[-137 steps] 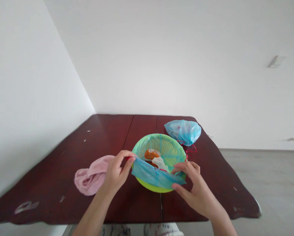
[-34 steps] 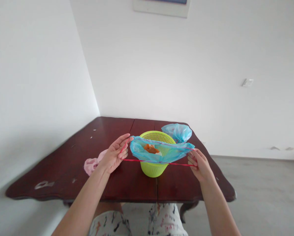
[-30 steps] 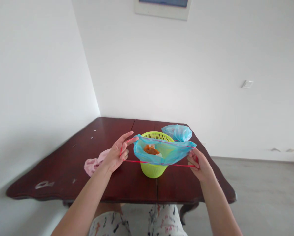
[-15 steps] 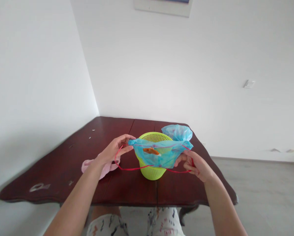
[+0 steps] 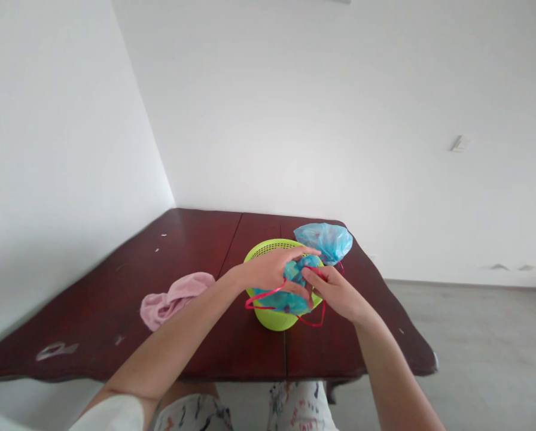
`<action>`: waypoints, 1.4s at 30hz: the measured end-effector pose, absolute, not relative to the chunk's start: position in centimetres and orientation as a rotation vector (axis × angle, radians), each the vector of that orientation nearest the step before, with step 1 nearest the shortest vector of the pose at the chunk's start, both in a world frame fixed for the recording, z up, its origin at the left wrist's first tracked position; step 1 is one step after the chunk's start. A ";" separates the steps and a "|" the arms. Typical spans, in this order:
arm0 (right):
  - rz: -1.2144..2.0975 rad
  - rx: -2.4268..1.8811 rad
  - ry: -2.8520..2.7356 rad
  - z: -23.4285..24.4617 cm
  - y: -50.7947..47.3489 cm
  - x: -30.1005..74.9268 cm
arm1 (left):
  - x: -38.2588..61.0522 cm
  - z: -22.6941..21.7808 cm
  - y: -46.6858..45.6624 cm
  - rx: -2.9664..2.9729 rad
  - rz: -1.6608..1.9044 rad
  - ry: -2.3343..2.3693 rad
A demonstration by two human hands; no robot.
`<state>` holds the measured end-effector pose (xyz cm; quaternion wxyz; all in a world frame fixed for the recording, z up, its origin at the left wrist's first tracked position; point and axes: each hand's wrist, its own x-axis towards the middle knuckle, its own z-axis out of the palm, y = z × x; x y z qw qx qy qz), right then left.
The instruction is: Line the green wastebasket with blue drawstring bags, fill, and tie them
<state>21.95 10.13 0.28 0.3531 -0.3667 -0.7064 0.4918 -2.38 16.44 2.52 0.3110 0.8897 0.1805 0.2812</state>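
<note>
head view: the left hand (image 5: 272, 269) was extended from the near left and laid over the top of a blue plastic bag (image 5: 290, 302), with the fingers curved down across the bunched plastic and the hand closed around it. the right hand (image 5: 333, 293) was extended from the near right and was partly closed, its fingertips (image 5: 307, 274) pinched on the gathered neck of the bag, where a red drawstring (image 5: 261, 301) was drawn together. loops of the drawstring were left hanging at the left and near sides of the bag. the bag was gathered into a tight bunch and was positioned in the mouth of a lime-green plastic basket (image 5: 277, 320); its contents were hidden by the hands and the plastic. the basket was stood upright near the middle of a dark red wooden table (image 5: 205, 239). a second blue plastic bag (image 5: 326, 241), rounded and closed at the top, was placed against the far right rim of the basket. a crumpled pink cloth (image 5: 173, 302) was laid on the table, left of the basket and well apart from it. a white sleeve (image 5: 110, 416) was visible on the left arm, and patterned shorts (image 5: 295, 407) were seen beyond the near table edge.
</note>
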 end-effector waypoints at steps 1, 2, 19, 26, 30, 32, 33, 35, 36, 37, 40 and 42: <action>1.227 -0.964 -1.829 0.3 10.0 22.2 | -2.0 2.4 16.6 2.344 0.722 0.489; 1.183 -0.988 -1.826 0.4 9.8 22.5 | -2.0 2.3 16.8 2.349 0.697 0.501; 0.923 -1.207 -1.691 0.7 5.4 29.8 | -4.3 1.5 17.8 2.486 0.746 0.500; 1.314 -0.919 -1.348 0.2 3.9 26.8 | -3.4 2.3 13.9 2.466 0.808 0.583; 1.349 -0.769 -1.120 -0.3 3.4 25.7 | -3.1 2.2 12.1 2.475 0.875 0.581; 1.323 -0.723 -1.041 -0.8 3.2 25.7 | -3.8 1.9 11.0 2.387 1.071 0.661; 1.303 -0.712 -1.014 -1.2 3.1 25.8 | -4.5 1.8 10.5 2.338 1.192 0.735; 1.248 -0.712 -0.962 -2.2 3.0 26.2 | -6.1 1.4 9.6 2.202 1.443 0.923; 1.222 -0.722 -0.931 -2.8 3.0 26.5 | -7.0 1.2 9.2 2.107 1.542 1.014; 1.205 -0.730 -0.896 -3.4 3.0 26.8 | -7.9 1.0 8.8 1.998 1.605 1.081; 1.231 -0.706 -0.771 -5.0 3.0 27.9 | -10.5 0.3 7.9 1.623 1.588 1.038; 1.257 -0.631 -0.699 -5.8 3.0 28.5 | -11.8 -0.3 7.4 1.335 1.517 0.872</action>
